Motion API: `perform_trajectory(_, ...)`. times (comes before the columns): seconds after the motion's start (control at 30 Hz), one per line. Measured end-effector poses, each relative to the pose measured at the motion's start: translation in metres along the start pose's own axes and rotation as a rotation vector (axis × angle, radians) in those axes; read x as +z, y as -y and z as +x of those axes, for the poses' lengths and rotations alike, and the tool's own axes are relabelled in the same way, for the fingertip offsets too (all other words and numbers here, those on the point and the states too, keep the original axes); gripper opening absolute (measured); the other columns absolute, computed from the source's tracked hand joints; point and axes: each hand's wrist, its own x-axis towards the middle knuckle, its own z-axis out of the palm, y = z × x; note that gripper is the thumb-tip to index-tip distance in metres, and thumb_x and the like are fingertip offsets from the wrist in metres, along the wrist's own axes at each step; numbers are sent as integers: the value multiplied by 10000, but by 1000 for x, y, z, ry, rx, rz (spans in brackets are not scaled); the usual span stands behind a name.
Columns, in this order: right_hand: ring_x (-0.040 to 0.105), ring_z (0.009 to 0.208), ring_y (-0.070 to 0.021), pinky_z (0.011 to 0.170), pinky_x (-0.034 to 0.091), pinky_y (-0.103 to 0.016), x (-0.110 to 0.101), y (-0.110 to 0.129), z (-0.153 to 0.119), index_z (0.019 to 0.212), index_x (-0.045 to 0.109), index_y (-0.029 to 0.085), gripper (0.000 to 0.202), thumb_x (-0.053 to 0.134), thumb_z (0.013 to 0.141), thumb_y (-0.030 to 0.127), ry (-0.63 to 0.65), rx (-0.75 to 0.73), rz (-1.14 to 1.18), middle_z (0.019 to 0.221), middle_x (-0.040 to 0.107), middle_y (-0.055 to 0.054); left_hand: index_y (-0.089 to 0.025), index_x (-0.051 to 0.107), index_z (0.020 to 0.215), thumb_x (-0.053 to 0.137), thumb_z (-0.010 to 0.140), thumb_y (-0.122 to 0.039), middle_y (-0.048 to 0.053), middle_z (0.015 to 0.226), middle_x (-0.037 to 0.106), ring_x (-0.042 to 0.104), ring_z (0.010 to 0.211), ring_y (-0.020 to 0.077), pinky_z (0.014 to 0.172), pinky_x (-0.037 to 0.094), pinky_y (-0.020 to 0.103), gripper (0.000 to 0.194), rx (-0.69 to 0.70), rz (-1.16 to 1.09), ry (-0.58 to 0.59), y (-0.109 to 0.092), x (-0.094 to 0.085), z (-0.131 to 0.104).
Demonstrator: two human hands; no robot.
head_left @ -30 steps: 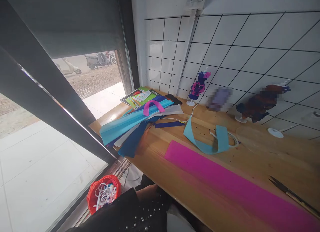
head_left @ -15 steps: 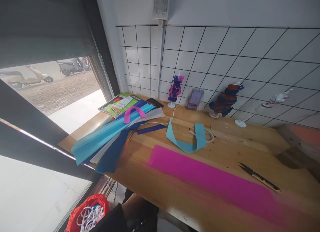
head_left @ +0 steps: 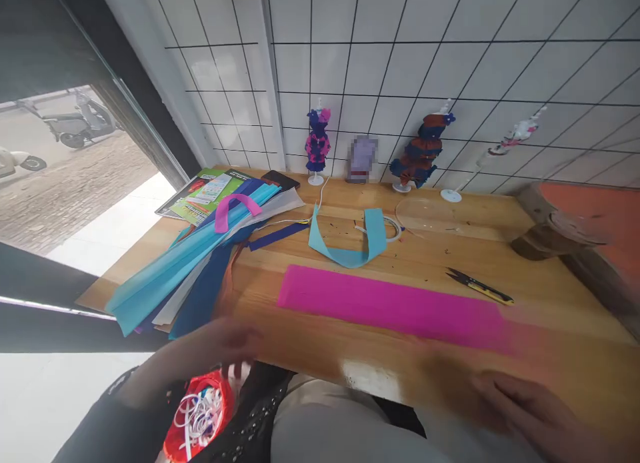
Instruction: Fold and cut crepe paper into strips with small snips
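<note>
A long magenta strip lies flat across the wooden table. My left hand, blurred, is over the table's front edge, left of the strip and just below a fanned stack of blue and white sheets. My right hand is low at the right, below the strip's right end, its fingers partly blurred. Nothing can be made out in either hand. Black and yellow thread snips rest beyond the strip at the right. A curled light-blue strip stands behind it.
Small dress figures on stands line the tiled wall. A roll of white tape sits by the light-blue strip. Booklets lie at the back left, a brown container at the right. A red bin is below the table.
Both hands have come into view, one on each side at the table's front. The camera view has shifted down and to the right; the table items lie as before.
</note>
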Motion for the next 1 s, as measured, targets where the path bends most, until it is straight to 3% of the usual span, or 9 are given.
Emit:
perform_trajectory(0.13, 618, 698, -180, 588, 496, -265, -7, 12, 29, 808, 639, 249, 298, 437, 833, 467, -237, -92, -166, 778, 670, -29, -192, 600, 1040, 475, 808, -445, 26, 767, 639, 591, 683, 159, 615, 468, 261, 365, 181, 214, -492, -11, -8, 49)
perform_trajectory(0.23, 616, 771, -186, 681, 492, -311, -9, 4, 41, 900, 638, 219, 272, 415, 871, 373, -355, -222, -408, 871, 670, -61, -185, 595, 1051, 486, 825, -405, 65, 916, 639, 578, 850, 192, 769, 461, 326, 333, 447, 366, -653, -18, 5, 87)
perform_trajectory(0.37, 598, 902, -219, 798, 464, -382, -8, -9, 51, 1005, 631, 189, 258, 425, 880, 282, -370, -373, -694, 975, 661, -95, -157, 587, 1073, 476, 845, -289, 105, 1078, 596, 514, 1028, 224, 911, 410, 389, 286, 684, 576, -602, -33, 28, 116)
perform_trajectory(0.53, 576, 986, -234, 870, 429, -414, -1, -19, 62, 1044, 616, 114, 269, 426, 881, 212, -345, -452, -887, 1045, 644, -143, -150, 551, 1153, 411, 868, -220, 111, 1181, 552, 451, 1135, 252, 952, 391, 418, 325, 663, 787, -514, -46, 42, 132)
perform_trajectory(0.7, 567, 982, -235, 855, 419, -408, 1, -24, 70, 1081, 595, 101, 283, 443, 842, 110, -281, -449, -950, 1053, 636, -151, -150, 577, 1121, 371, 850, -148, 103, 1150, 583, 488, 1100, 251, 948, 396, 420, 341, 746, 903, -527, -38, 41, 145)
perform_trajectory(1.0, 535, 937, -216, 806, 402, -354, -6, -24, 83, 1064, 596, 124, 254, 447, 860, 149, -243, -367, -909, 1019, 632, -118, -141, 593, 1119, 417, 666, -24, 117, 1174, 586, 518, 1090, 282, 906, 436, 433, 499, 852, 966, -509, -13, 24, 165)
